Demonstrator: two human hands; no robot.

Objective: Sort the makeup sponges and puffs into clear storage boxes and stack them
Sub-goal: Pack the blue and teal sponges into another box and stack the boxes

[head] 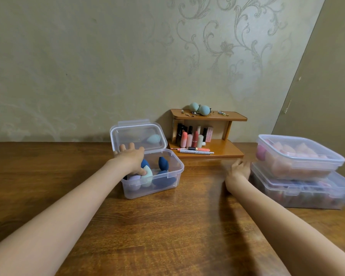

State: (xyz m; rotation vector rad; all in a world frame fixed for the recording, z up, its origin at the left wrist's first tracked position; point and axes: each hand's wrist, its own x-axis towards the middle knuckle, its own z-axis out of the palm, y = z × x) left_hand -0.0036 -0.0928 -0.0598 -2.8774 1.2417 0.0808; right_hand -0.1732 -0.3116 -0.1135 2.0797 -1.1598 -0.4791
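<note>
On the tabletop [167, 226], near its far edge, an open box [168, 183] holds blue, mint and lilac sponges [163, 163], its lid [137, 136] tipped up behind. The left hand [130, 158] reaches over the box's left rim, thumb on a mint sponge [147, 173], fingers spread toward the lid. The right hand [239, 169] is blurred beside two stacked closed boxes [299, 156] at the right edge; whether it is released or clenched I cannot tell. Against the wall, a shelf [209, 132] carries two more sponges and lipsticks.
</note>
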